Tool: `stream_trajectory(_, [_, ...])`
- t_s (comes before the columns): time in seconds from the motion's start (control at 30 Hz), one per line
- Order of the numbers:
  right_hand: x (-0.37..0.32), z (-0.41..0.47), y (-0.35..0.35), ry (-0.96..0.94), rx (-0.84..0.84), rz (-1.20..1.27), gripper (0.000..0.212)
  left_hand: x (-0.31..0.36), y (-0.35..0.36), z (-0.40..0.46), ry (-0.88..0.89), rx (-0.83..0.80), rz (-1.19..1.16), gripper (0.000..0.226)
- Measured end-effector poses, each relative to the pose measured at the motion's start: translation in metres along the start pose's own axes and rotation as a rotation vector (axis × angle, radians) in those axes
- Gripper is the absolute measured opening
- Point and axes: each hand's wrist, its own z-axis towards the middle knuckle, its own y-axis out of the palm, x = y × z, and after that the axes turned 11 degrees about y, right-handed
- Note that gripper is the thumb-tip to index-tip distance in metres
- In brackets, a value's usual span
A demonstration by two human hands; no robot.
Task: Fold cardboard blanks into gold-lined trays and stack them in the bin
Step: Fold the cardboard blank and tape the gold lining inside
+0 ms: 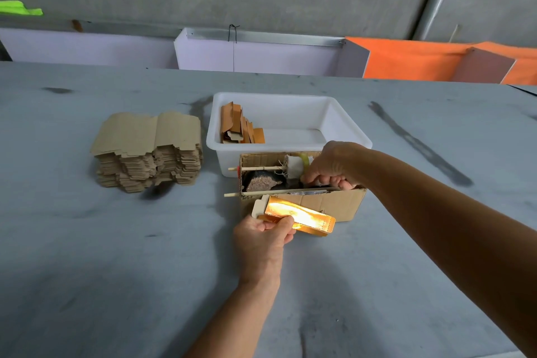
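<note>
The left hand (263,234) pinches the near-left end of a half-folded gold-lined tray (299,216), its long axis running rightward. The right hand (331,167), fingers curled inside the cardboard box (334,206), sits just beyond; the bin (290,102) lies farther back.

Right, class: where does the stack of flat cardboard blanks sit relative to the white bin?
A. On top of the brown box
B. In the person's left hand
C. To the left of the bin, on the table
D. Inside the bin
C: the stack of blanks rests on the table, left of the white bin.
</note>
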Motion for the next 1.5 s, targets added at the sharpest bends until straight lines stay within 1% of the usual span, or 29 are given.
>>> stream_trajectory(0.17, [-0.004, 0.001, 0.006, 0.01, 0.005, -0.05, 0.031, -0.001, 0.001, 0.0, 0.001, -0.007, 0.003, 0.017])
stream_trajectory(0.3, [-0.001, 0.004, 0.013, -0.067, 0.156, -0.074, 0.028, -0.002, 0.0, 0.001, 0.0, 0.003, 0.001, 0.015])
stream_trajectory(0.37, [0.0, 0.006, 0.015, -0.098, 0.198, -0.056, 0.024, -0.003, 0.0, 0.001, 0.001, 0.006, -0.001, 0.016])
stream_trajectory(0.43, [0.001, 0.007, 0.016, -0.11, 0.22, -0.033, 0.024, -0.002, 0.001, 0.001, 0.003, 0.008, -0.004, 0.017])
stream_trajectory(0.57, [0.001, 0.004, 0.011, -0.064, 0.157, -0.046, 0.021, -0.001, 0.001, 0.001, 0.001, 0.017, -0.01, 0.019])
stream_trajectory(0.63, [0.003, 0.002, 0.003, -0.032, 0.114, 0.031, 0.029, -0.001, 0.001, 0.001, 0.002, 0.017, -0.01, 0.019])
stream_trajectory(0.7, [0.007, 0.0, -0.005, -0.011, 0.105, 0.114, 0.036, -0.002, 0.001, 0.001, 0.001, 0.016, -0.015, 0.018])
stream_trajectory(0.8, [0.012, -0.003, -0.017, 0.013, 0.102, 0.183, 0.039, -0.003, 0.001, 0.002, -0.003, 0.011, -0.021, 0.016])
stream_trajectory(0.93, [0.021, -0.004, -0.024, 0.02, 0.073, 0.117, 0.035, -0.004, 0.0, 0.002, 0.019, 0.011, -0.013, 0.021])
stream_trajectory(1.03, [0.025, -0.003, -0.021, -0.044, 0.133, 0.066, 0.027, -0.004, 0.0, 0.002, 0.035, 0.014, 0.0, 0.023])
stream_trajectory(1.1, [0.024, -0.003, -0.016, -0.075, 0.146, 0.043, 0.03, -0.005, 0.001, 0.003, 0.04, 0.008, 0.007, 0.021])
stream_trajectory(1.2, [0.019, -0.004, -0.008, -0.067, 0.067, 0.018, 0.032, -0.005, 0.001, 0.002, 0.041, -0.002, 0.018, 0.017])
stream_trajectory(1.27, [0.016, -0.005, -0.003, -0.052, 0.014, 0.044, 0.031, -0.005, 0.001, 0.002, 0.042, -0.005, 0.02, 0.017])
stream_trajectory(1.5, [0.008, -0.006, 0.002, 0.071, -0.221, 0.346, 0.028, -0.005, 0.002, 0.001, 0.043, -0.002, 0.01, 0.021])
